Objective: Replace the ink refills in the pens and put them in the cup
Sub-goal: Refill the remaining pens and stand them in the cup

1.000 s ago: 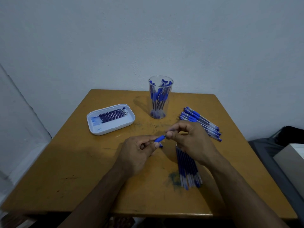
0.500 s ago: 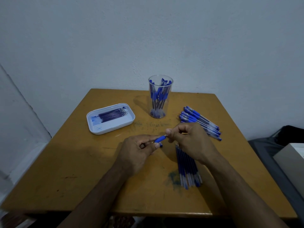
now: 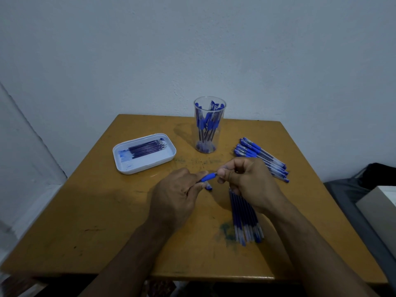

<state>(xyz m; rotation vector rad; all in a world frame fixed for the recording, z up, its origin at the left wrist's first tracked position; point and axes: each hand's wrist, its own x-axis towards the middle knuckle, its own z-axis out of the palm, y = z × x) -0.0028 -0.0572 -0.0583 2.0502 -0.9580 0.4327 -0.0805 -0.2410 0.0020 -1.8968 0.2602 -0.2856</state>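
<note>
My left hand (image 3: pixel 177 194) grips a pen (image 3: pixel 208 177) by its blue grip section, tip pointing right. My right hand (image 3: pixel 246 181) pinches the pen's tip end with thumb and fingers. A small blue cap (image 3: pixel 209 187) lies on the table just below the pen. A clear cup (image 3: pixel 209 125) with several blue pens stands at the back centre. A white tray (image 3: pixel 169 158) at the left holds several refills (image 3: pixel 147 148). A pile of pens (image 3: pixel 263 157) lies at the right. A row of refills (image 3: pixel 245 215) lies under my right wrist.
The wooden table (image 3: pixel 96 211) stands against a pale wall; its front edge runs near the bottom of the view. Blue ink stains mark the top near the near refills. A dark seat with a grey box (image 3: pixel 381 209) stands off the right edge.
Both hands stay together at the table's centre on the same pen. My right fingers have shifted slightly at the tip end. Nothing else on the table has moved.
</note>
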